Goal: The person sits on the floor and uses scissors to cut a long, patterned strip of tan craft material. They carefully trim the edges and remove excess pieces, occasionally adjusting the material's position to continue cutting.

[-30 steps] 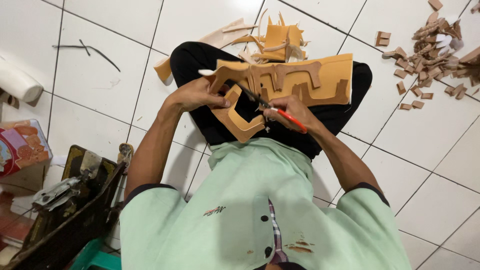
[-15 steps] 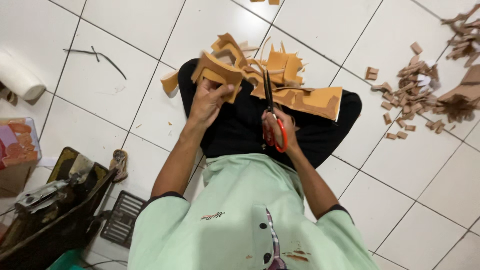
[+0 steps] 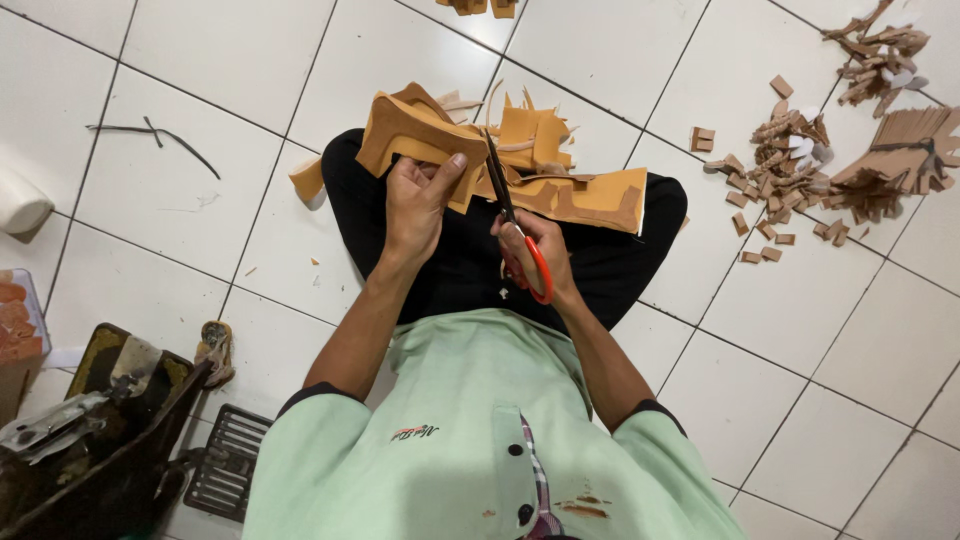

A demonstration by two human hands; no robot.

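Note:
I sit cross-legged on a white tiled floor in black trousers and a pale green shirt. My left hand [image 3: 420, 205] grips a tan cut-out piece of leather-like sheet [image 3: 415, 135], held up over my knees. My right hand [image 3: 530, 255] holds scissors [image 3: 510, 215] with red handles; the dark blades point away from me and sit against the right edge of that piece. A larger tan sheet with cut-outs [image 3: 595, 200] lies across my right leg, and more tan offcuts [image 3: 530, 135] are heaped just beyond my knees.
Small tan scraps [image 3: 785, 160] are scattered on the tiles at the right, with a fanned brown stack [image 3: 905, 150] beyond them. A dark machine or toolbox [image 3: 90, 440] and a black grille [image 3: 225, 460] sit at the lower left. Thin dark strips [image 3: 160, 135] lie at the upper left.
The tan piece has been turned and lifted in my left hand. The scissors have swung from lying across the sheet to pointing straight away from me, blades at the piece's edge.

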